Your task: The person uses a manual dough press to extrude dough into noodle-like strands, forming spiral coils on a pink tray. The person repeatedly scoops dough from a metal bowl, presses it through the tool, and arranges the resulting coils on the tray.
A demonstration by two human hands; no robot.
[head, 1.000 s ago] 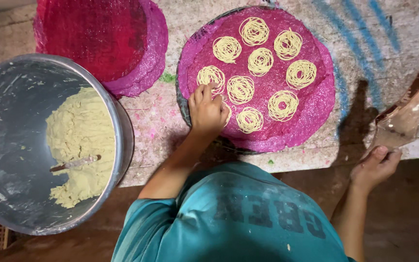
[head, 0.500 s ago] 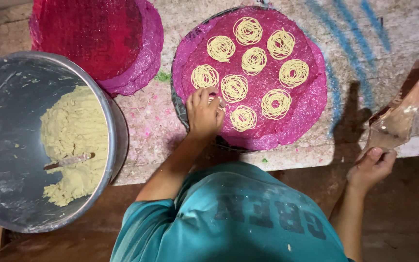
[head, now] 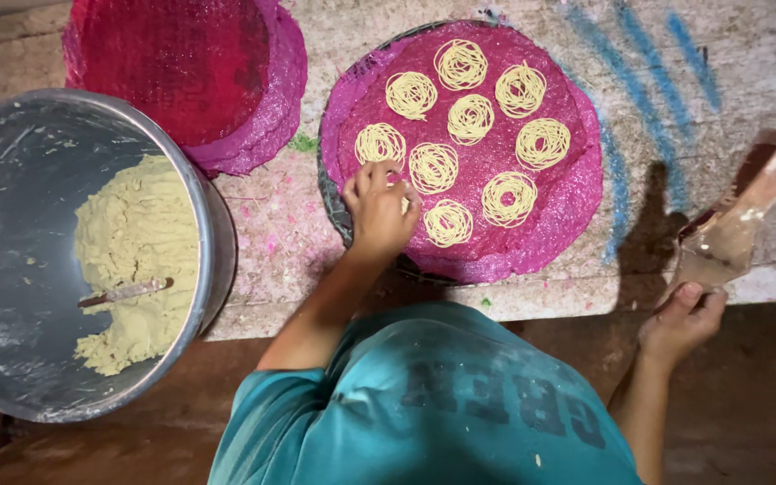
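- My left hand (head: 379,211) rests on the near left edge of the round pink mesh sheet (head: 568,224), fingers curled and close together. I cannot tell whether the fingertips pinch anything.
- My right hand (head: 680,319) hangs off the near edge of the bench, closed around the lower end of the brown dough-smeared wooden press (head: 734,220), which leans up over the bench's right end.
- In the last second my left hand has only slid a little toward me. The nine pale yellow noodle coils (head: 471,119) lie as before, so the sheet is no fuller than it was.
- The coils fill the sheet's middle and far side. Bare mesh is left along its right and near rim.
- The rough grey bench (head: 298,242) carries a stack of red and pink mesh rounds (head: 181,72) at its far left corner, just beside the sheet.
- The big steel basin (head: 213,233) of pale dough (head: 136,251) sits against the bench's left near edge, with a stick (head: 123,292) lying in it.
- There is open board right of the sheet, marked with blue strokes (head: 657,54).
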